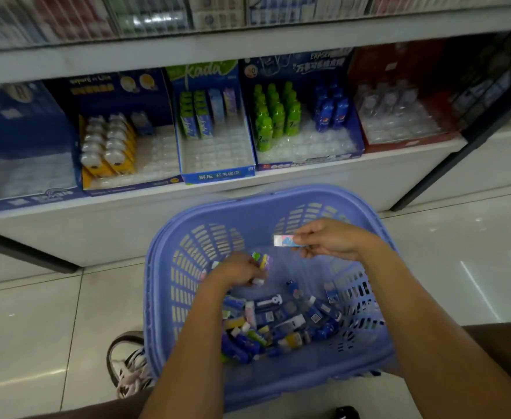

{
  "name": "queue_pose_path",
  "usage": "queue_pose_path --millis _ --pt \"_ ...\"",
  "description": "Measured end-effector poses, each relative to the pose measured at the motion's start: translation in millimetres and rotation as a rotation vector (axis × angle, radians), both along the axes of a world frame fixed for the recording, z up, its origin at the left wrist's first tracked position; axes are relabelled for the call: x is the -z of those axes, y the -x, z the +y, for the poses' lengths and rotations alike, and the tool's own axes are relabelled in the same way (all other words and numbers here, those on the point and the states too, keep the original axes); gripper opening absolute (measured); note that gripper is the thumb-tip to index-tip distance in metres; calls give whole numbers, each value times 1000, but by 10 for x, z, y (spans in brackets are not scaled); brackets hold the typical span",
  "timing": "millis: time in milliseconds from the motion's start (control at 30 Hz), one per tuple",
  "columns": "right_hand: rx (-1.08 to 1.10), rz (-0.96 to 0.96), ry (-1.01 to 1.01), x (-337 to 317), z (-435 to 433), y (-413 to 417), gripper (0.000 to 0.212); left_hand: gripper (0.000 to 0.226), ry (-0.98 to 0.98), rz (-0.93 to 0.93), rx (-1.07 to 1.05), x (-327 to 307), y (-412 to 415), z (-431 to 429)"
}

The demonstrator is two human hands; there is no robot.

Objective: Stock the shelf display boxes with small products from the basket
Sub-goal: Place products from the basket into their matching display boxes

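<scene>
So right now my right grip [335,240] pinches one pastel eraser [284,241] over the basket [187,225], probably bound for the Kada box [218,175], while my left grip [233,272] clutches a few small products [263,261] down inside.

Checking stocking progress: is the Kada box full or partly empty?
Partly empty: the Kada box holds packs only at the back; the front tray cells sit bare.

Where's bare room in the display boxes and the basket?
Kada box: front tray rows bare, ahead of the green packs. Bottle box: bare front strip below green bottles. Basket: near floor crowded with small products; far floor under the right hand barer.
</scene>
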State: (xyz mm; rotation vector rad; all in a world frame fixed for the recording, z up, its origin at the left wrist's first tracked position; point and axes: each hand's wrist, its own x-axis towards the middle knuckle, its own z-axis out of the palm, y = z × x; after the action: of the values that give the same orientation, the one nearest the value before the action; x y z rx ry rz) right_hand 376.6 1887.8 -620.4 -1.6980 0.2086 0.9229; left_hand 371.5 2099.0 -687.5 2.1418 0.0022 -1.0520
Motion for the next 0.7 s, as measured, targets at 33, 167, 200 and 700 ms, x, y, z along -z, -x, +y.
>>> queue_pose_path --millis 33,167,200,700 --pt "-17 -61 33 -128 42 -3 26 24 63 -14 -49 -150 -40 55" --pt "134 -459 130 -606 253 -101 21 13 248 -145 -191 -696 -188 295" --pt "234 -555 107 -713 315 -155 20 10 329 -172 -253 -820 -207 351" --pt "85 -1139 598 -1000 1158 -1627 21 13 677 -441 -810 -1210 -335 612"
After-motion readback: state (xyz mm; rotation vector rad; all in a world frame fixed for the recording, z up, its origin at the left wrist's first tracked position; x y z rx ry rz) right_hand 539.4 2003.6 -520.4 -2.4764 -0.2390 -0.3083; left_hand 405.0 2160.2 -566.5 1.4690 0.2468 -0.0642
